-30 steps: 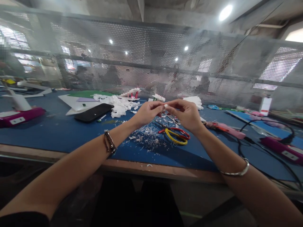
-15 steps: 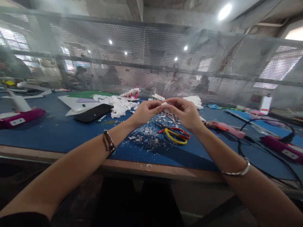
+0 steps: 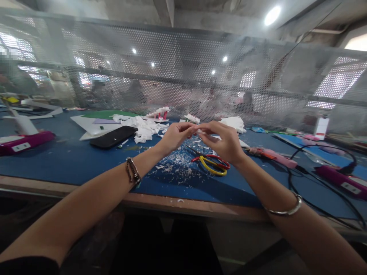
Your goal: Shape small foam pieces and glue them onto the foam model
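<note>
My left hand (image 3: pixel 178 135) is closed in a pinch above the table, with a small white piece (image 3: pixel 198 131) at its fingertips, partly hidden by the fingers. Close against it, my right hand (image 3: pixel 223 139) has its thumb and fingers at the same white piece, the thumb slightly apart from the index finger. Below the hands lie scissors (image 3: pixel 213 165) with red and yellow handles, their blades pointing to the upper left. White paper scraps (image 3: pixel 183 164) are scattered around the blades.
A black phone (image 3: pixel 114 137) lies left, beside crumpled white material (image 3: pixel 143 128) and white sheets (image 3: pixel 83 124). A pink-handled glue gun or similar tool (image 3: pixel 275 156) with a cable lies right. Purple power strips (image 3: pixel 341 179) sit at both sides. A perforated metal screen (image 3: pixel 183 68) stands behind.
My right hand has shifted slightly and its fingers have changed position around the white piece, which shows less now. My left hand stays nearly in place.
</note>
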A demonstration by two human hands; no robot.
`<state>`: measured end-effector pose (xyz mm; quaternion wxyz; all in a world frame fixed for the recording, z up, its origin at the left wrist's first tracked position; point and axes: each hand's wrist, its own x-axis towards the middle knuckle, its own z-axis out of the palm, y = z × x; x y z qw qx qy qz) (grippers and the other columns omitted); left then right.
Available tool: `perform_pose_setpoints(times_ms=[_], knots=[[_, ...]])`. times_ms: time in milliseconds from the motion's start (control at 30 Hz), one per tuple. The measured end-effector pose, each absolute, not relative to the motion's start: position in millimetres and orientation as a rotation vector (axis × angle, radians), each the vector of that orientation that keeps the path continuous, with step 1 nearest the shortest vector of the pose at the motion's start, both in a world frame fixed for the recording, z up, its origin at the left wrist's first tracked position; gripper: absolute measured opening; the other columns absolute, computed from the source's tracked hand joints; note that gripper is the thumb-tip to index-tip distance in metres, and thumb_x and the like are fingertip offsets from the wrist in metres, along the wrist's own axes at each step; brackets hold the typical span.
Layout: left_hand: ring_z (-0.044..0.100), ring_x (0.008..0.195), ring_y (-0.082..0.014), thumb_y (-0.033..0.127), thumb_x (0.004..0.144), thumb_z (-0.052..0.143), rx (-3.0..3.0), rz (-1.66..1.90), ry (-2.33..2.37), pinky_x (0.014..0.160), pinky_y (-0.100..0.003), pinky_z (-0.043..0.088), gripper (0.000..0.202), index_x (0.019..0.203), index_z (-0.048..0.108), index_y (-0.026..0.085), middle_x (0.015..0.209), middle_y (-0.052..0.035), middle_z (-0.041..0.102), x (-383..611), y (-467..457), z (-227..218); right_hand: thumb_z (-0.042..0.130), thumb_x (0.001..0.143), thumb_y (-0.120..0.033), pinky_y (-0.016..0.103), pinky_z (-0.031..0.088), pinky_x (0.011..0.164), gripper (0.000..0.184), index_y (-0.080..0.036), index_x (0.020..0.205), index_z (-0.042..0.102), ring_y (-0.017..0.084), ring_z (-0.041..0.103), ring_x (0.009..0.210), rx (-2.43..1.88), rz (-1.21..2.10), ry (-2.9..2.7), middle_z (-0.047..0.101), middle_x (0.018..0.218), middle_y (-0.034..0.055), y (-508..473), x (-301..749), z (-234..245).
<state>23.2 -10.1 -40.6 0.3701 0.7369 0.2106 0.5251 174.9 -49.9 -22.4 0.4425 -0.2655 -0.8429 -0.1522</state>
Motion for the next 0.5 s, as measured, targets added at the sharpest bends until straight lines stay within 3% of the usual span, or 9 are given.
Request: perform_pose_setpoints(times_ms=[500], knots=[[0.041, 0.054, -0.0064, 0.028, 0.069, 0.055, 1.758, 1.262, 0.478, 0.058, -0.021, 0.035, 0.015, 0.062, 0.056, 0.016, 0.057, 0.0023, 0.047, 26.0, -7.2, -44.0, 0.049, 0.077, -0.018, 0.022, 0.04, 0.06, 0.006, -0.019, 0.073, 0.053, 0.009, 0.051, 0.064, -0.681, -0.576, -2.089, 0.057, 0.069, -0.0001, -48.6, 177.8, -21.2]])
